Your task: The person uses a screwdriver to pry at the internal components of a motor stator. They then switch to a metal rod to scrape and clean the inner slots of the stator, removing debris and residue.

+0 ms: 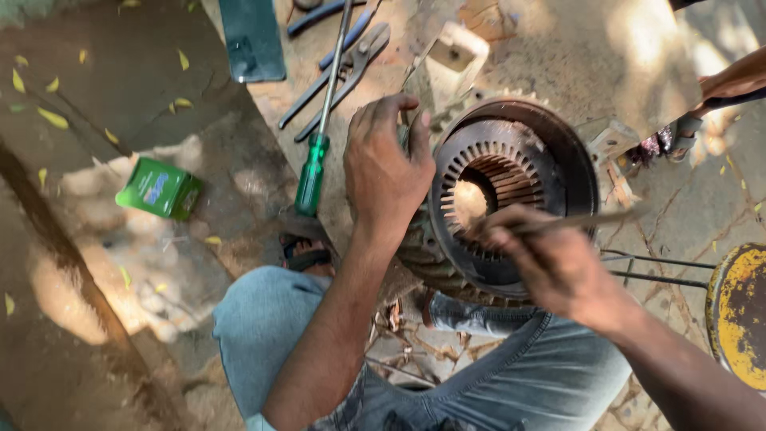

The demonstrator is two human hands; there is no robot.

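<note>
Head view, left hand (387, 172): rests on the outer rim of the motor stator housing (511, 199), fingers (399, 108) curled over its upper left edge, gripping the casing.
Right hand (550, 259): fingers closed around a thin metal rod (582, 222), which lies across the housing's open face.
Motor stator housing: stands on its side on the ground, just ahead of the person's knees in blue jeans (511, 367); its slotted core faces the camera.
Green-handled screwdriver (313, 172): lies on the ground just left of the left hand.
Pliers (351, 60): beyond the screwdriver.
Green box (159, 187): on the ground, well apart to the left.
Yellow disc (738, 315): at the right edge.
</note>
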